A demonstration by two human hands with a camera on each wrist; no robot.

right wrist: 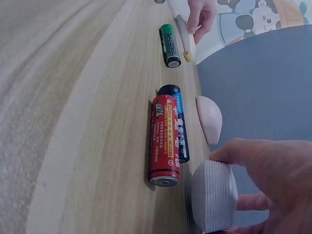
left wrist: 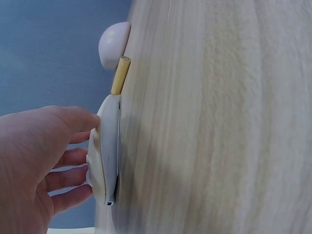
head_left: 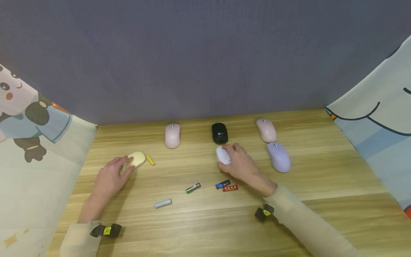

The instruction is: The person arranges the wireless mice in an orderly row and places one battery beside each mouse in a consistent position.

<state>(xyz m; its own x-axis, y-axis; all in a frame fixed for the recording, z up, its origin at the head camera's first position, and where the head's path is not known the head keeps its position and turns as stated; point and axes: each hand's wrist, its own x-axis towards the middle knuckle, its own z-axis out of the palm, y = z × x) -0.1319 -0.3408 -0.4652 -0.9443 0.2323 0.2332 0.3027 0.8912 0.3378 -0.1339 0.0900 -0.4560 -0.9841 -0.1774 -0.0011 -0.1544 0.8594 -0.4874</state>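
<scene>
1. Grey wall (head_left: 205, 60) at the back, cartoon-printed panels (head_left: 35, 110) at both sides; light wood-grain surface (head_left: 199, 228), streaked lengthwise. Landmark for all places: black mouse (head_left: 219, 133), glossy, small pale marking on top. Sides as the person sees them.
2. Pale yellow mouse (head_left: 138, 159): low, smooth, rounded. Left wrist view gives a cream-yellow top over a whiter lower body.
3. White mouse (head_left: 223, 156): small, oval, plain on top; fine parallel ridges on the part facing the right wrist camera.
4. Mice, six: one pale yellow, one white, one black, two pink, one lavender. Left pink mouse (head_left: 172, 136) left of the black mouse; right pink mouse (head_left: 266, 131) to its right; lavender mouse (head_left: 278, 157) right and nearer the person.
5. Batteries, five, all on the near side of the black mouse. Well left: yellow battery (head_left: 150, 160), silver battery (head_left: 163, 203). Less far left: green-and-black battery (head_left: 193, 188). Straight nearer: blue-and-black battery (head_left: 223, 184) and red battery (head_left: 230, 188), side by side.
6. Left hand (head_left: 110, 178), well left of the black mouse: thumb and fingers grip the pale yellow mouse, yellow battery just past its far end.
7. Right hand (head_left: 239, 162), just nearer than the black mouse: thumb and fingers pinch the white mouse.
</scene>
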